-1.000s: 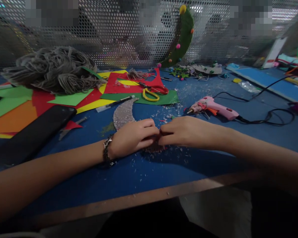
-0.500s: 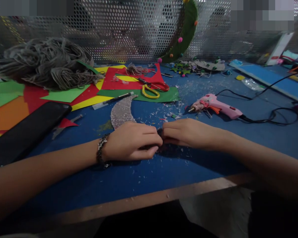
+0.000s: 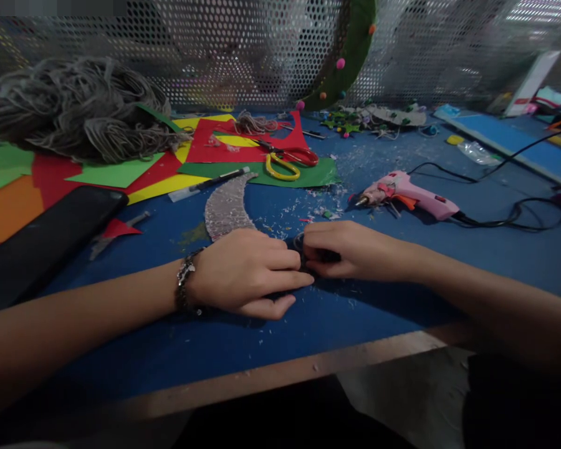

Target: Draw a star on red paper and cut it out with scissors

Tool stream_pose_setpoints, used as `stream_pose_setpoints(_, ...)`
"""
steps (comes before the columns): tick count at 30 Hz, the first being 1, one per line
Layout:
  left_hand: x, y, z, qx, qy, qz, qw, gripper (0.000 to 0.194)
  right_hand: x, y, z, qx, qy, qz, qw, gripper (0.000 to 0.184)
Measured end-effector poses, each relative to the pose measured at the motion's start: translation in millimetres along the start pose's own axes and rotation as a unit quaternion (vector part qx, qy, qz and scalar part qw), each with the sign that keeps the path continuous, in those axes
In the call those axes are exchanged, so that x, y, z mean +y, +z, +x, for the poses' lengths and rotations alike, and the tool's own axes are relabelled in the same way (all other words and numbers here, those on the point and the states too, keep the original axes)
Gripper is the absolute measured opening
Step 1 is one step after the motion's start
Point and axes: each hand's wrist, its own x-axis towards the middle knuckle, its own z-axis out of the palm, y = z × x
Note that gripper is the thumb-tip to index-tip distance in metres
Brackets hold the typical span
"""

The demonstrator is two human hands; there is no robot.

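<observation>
A grey, yarn-covered crescent (image 3: 227, 206) lies on the blue table, its lower part hidden beneath my left hand (image 3: 252, 274). That hand rests palm down with the index finger stretched toward my right hand and the thumb apart. My right hand (image 3: 341, 249) is closed in a pinch, its fingertips almost meeting the left fingers. A little greyish material shows between the hands, but what the right fingers pinch is hidden. White scraps are scattered around both hands.
Beyond my right hand lies a pink glue gun (image 3: 406, 193) with a black cord. Scissors (image 3: 285, 162), a pen (image 3: 219, 181) and coloured paper (image 3: 215, 140) lie ahead. Grey yarn (image 3: 84, 112) and a black phone (image 3: 56, 240) are left. Behind stands a perforated metal screen (image 3: 215, 56).
My left hand has shifted toward me, its index finger now straighter and its thumb farther apart. My right fingers have curled tighter. The view has tipped slightly down.
</observation>
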Motion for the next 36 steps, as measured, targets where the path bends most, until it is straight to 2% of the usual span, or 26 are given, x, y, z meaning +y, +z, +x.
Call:
stream_pose_setpoints(10,0.3,0.6,0.3,-0.028,-0.016,0.003,0.999,0.029,-1.6,1.3,1.0,-0.001,0.022,0.013,1.000,0.018)
stream_pose_setpoints(20,0.9,1.2,1.9,-0.023,-0.009,0.005,1.000,0.022,-2.4,2.5,2.1,-0.004,0.033,0.011,0.999,0.017)
stream_pose_setpoints(26,1.0,0.1,3.0,-0.025,-0.045,0.000,0.999,0.022,-2.1,1.8,1.3,-0.003,0.033,0.014,0.999,0.014)
stream_pose_setpoints(33,0.6,1.3,2.0,-0.038,-0.018,0.003,0.999,0.023,-2.9,1.8,1.9,-0.005,0.026,0.005,1.000,0.015)
stream_pose_setpoints(34,1.0,1.6,1.7,-0.038,-0.027,-0.021,0.999,0.021,-3.1,1.7,2.0,-0.006,0.027,0.005,1.000,0.015)
stream_pose_setpoints(36,0.7,1.7,1.0,-0.019,-0.093,-0.098,0.991,0.018,-3.8,1.3,2.3,-0.005,0.031,0.004,1.000,0.013)
